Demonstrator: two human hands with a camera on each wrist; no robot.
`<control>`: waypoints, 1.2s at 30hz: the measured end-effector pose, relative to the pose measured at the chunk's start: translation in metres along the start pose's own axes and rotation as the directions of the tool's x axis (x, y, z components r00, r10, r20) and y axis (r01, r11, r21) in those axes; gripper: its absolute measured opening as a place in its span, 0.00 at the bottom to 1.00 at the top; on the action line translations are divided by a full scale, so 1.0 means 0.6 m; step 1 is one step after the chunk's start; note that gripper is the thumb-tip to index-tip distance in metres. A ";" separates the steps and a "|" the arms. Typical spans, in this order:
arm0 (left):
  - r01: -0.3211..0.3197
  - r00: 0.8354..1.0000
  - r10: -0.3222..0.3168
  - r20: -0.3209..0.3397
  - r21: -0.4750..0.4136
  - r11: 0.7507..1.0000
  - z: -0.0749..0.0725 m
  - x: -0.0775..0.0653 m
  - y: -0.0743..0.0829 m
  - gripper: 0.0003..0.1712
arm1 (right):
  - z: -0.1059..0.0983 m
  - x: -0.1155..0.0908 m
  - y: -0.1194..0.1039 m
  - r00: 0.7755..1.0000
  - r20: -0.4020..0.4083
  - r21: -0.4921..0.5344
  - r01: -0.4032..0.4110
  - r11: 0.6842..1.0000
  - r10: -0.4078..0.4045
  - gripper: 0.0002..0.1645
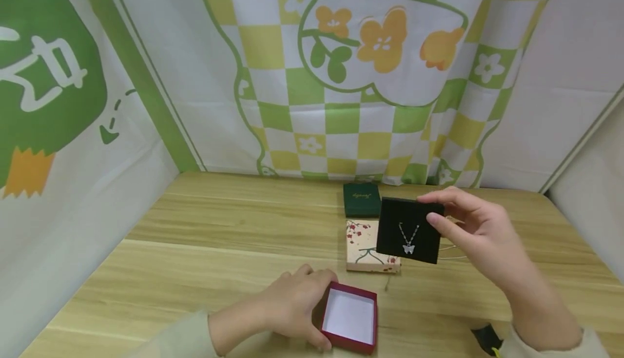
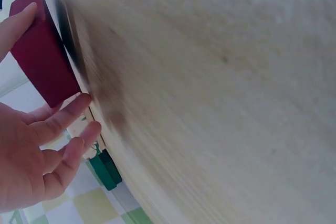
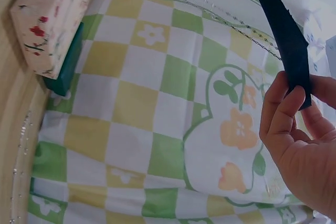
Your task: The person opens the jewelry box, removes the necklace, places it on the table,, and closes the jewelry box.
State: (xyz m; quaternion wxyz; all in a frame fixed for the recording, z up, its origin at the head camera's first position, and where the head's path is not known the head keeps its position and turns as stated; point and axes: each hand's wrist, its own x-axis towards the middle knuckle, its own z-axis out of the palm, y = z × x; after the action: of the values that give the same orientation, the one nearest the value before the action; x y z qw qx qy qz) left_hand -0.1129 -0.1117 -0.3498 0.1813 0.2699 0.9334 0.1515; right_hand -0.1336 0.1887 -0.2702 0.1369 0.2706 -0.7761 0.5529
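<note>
My right hand [image 1: 480, 233] pinches the upper right corner of a black jewelry pad [image 1: 395, 228], thumb on the front and fingers behind. A silver butterfly necklace [image 1: 408, 248] shows on the pad's face. In the right wrist view the pad [image 3: 286, 40] appears edge-on, with the chain [image 3: 231, 23] trailing from its back. Low on the table, my left hand [image 1: 292, 304] holds a red box [image 1: 350, 348] by its left side, thumb at the near corner and forefinger at the far one. The box lies uncovered, its white inside visible.
Behind the pad lies a cream flower-patterned box [image 1: 363, 239], partly covered by it. A dark green box [image 1: 362, 200] lies farther back, near the checkered curtain [image 1: 341, 119]. A small black piece [image 1: 486, 339] lies beside the right sleeve.
</note>
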 end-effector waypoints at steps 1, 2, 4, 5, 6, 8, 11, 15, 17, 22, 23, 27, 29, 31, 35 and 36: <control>-0.002 1.000 0.002 -0.002 0.018 1.000 0.001 -0.001 0.001 0.53 | 0.002 -0.002 0.002 1.000 0.013 -0.030 -0.002 1.000 0.002 0.18; -0.006 1.000 0.006 -0.002 0.035 0.999 0.001 -0.002 0.002 0.53 | 0.004 -0.005 0.004 1.000 0.027 -0.053 -0.002 0.999 0.003 0.18; -0.012 1.000 0.012 0.003 0.065 0.998 0.000 -0.004 0.005 0.53 | 0.011 -0.011 0.010 0.999 0.053 -0.076 -0.006 0.997 0.010 0.18; -0.009 1.000 0.008 0.011 0.067 0.998 -0.002 -0.006 0.006 0.54 | 0.014 -0.015 0.012 0.998 0.067 -0.083 -0.009 0.996 0.014 0.17; -0.005 1.000 0.004 0.015 0.061 0.998 -0.004 -0.007 0.007 0.55 | 0.017 -0.018 0.014 0.997 0.080 -0.084 -0.010 0.996 0.017 0.17; -0.001 1.000 0.001 0.010 0.033 0.999 -0.011 -0.008 0.011 0.54 | 0.024 -0.023 0.018 0.994 0.104 -0.079 -0.012 0.997 0.020 0.17; -0.023 0.999 0.019 -0.047 -0.093 0.995 -0.024 -0.004 0.016 0.47 | 0.033 -0.028 0.023 0.991 0.128 -0.074 -0.014 0.997 0.023 0.17; -0.153 0.982 0.098 -0.164 -0.371 0.916 -0.041 0.008 0.024 0.32 | 0.045 -0.034 0.028 0.988 0.152 -0.066 -0.025 0.997 0.035 0.16; -0.211 0.971 0.119 -0.209 -0.502 0.839 -0.047 0.015 0.029 0.27 | 0.049 -0.036 0.030 0.986 0.162 -0.056 -0.032 0.998 0.041 0.16; -0.255 0.959 0.095 -0.265 -0.674 0.693 -0.055 0.030 0.044 0.19 | 0.060 -0.040 0.033 0.983 0.183 0.007 -0.033 0.999 0.031 0.16; -0.256 0.959 0.089 -0.268 -0.694 0.673 -0.055 0.031 0.046 0.18 | 0.062 -0.041 0.033 0.982 0.185 0.017 -0.032 0.999 0.028 0.16; -0.231 0.963 0.037 -0.268 -0.743 0.628 -0.055 0.036 0.052 0.15 | 0.071 -0.043 0.033 0.989 0.146 -0.046 0.000 0.999 0.007 0.19; -0.199 0.966 -0.008 -0.259 -0.761 0.617 -0.055 0.037 0.052 0.16 | 0.075 -0.045 0.031 0.994 0.105 -0.141 0.041 0.989 -0.026 0.21; -0.172 0.967 -0.046 -0.250 -0.778 0.604 -0.054 0.039 0.051 0.18 | 0.079 -0.046 0.030 0.994 0.069 -0.261 0.098 0.960 -0.083 0.24; -0.163 0.968 -0.063 -0.244 -0.798 0.581 -0.054 0.044 0.046 0.19 | 0.086 -0.046 0.036 0.963 0.089 -0.437 0.268 0.859 -0.255 0.16; -0.165 0.968 -0.061 -0.244 -0.799 0.578 -0.054 0.046 0.045 0.17 | 0.089 -0.045 0.038 0.950 0.108 -0.459 0.310 0.832 -0.294 0.15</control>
State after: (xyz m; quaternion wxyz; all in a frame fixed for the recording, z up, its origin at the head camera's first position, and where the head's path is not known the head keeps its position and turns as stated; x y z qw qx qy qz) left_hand -0.1362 -0.0807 -0.3180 0.1636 0.1635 0.7662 0.5996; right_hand -0.1201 0.1519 -0.3208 0.2714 0.3572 -0.8365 0.3148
